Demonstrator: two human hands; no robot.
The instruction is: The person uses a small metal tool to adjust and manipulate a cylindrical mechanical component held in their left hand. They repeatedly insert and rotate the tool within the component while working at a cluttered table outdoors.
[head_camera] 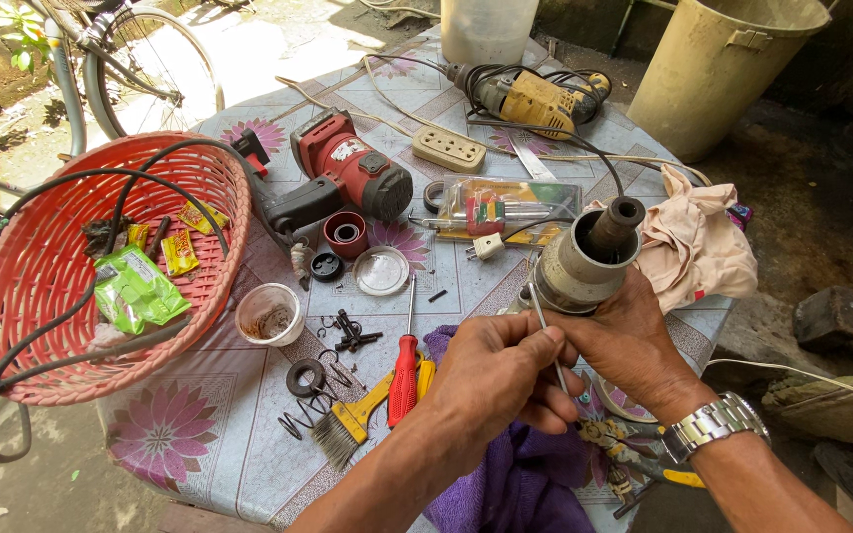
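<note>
Two hands are seen over the table [249, 434]. A grey motor part [581, 265] is gripped from below by the right hand [634, 345]. A thin metal rod [545, 336] is pinched in the left hand [491, 375], its tip touching the part's lower edge. A red screwdriver [404, 375] and a brush [348, 422] lie left of the grip, purple cloth [515, 484] beneath.

The right hand [634, 345] hides the grey motor housing's [580, 266] underside; the bicycle wheel [155, 69] is cut off.
</note>
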